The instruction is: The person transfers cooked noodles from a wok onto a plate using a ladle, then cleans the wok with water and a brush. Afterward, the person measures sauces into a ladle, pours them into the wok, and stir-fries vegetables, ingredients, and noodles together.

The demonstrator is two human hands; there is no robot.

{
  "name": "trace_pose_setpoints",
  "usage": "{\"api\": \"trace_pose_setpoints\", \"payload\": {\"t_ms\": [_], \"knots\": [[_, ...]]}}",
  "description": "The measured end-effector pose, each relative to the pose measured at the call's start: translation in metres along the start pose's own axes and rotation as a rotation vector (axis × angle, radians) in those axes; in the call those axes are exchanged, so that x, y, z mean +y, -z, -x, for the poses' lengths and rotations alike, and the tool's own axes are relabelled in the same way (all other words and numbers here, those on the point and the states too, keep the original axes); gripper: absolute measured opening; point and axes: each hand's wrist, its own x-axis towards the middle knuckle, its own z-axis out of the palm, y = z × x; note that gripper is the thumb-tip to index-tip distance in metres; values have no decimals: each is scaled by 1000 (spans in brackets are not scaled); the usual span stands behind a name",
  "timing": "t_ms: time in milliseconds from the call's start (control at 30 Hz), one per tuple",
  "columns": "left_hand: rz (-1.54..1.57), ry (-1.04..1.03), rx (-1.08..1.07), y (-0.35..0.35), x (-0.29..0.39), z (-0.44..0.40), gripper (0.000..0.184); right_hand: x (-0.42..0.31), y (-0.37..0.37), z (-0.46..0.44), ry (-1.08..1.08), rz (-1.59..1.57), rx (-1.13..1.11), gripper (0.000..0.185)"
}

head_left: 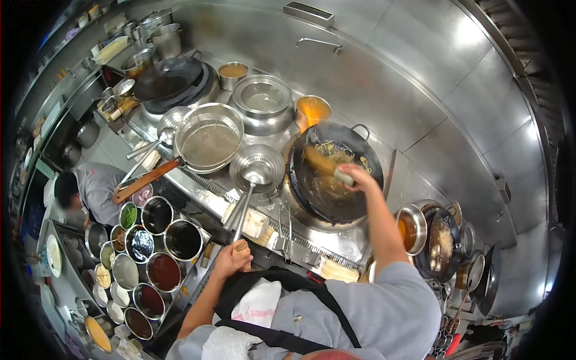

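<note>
My right hand (359, 178) is closed around the pale grip of a wok brush (321, 161). Its tan bristles are blurred by motion and lie over the inside of a dark wok (307, 195). Yellowish, noodle-like strips (330, 149) and some liquid show in the wok. Lower down, my left hand (233, 260) grips the wooden-ended handle of a ladle (258, 174). The ladle's shiny bowl appears to lie in a perforated skimmer (240, 162), left of the wok.
A wooden-handled strainer (210, 110), a pot of orange liquid (312, 108) and another wok (162, 81) stand on the steel range. Sauce containers (163, 271) fill the left side, where another person (102, 189) bends. Right, a pan (444, 243) holds food.
</note>
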Motion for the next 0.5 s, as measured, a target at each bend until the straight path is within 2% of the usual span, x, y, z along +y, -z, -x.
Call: {"api": "trace_pose_setpoints", "payload": {"t_ms": [33,67,100,133,200,300,333,400,467,500], "knots": [[77,5,-44,4,6,-5,70,26,-7,-40,123,-88,189,46],[161,10,-85,4,8,-7,73,39,-21,-55,219,27,364,47],[114,23,-122,1,-12,-13,77,50,-42,-61,312,139,535,48],[116,26,-136,-1,-13,-10,77,42,-65,-33,278,119,472,49],[195,53,-102,8,-1,-9,79,36,-76,26,181,41,187,50],[328,133,-60,36,56,-2,79,-3,-34,102,-43,264,-17,45],[268,80,-35,40,63,1,75,-11,-16,107,-146,349,-56,44],[52,-126,34,41,71,-6,69,-26,17,73,-295,495,-91,50],[-77,-296,14,35,93,-27,64,-17,14,22,-181,231,109,47],[-91,-421,-3,28,107,-42,61,-12,6,0,-96,170,140,48]]}}
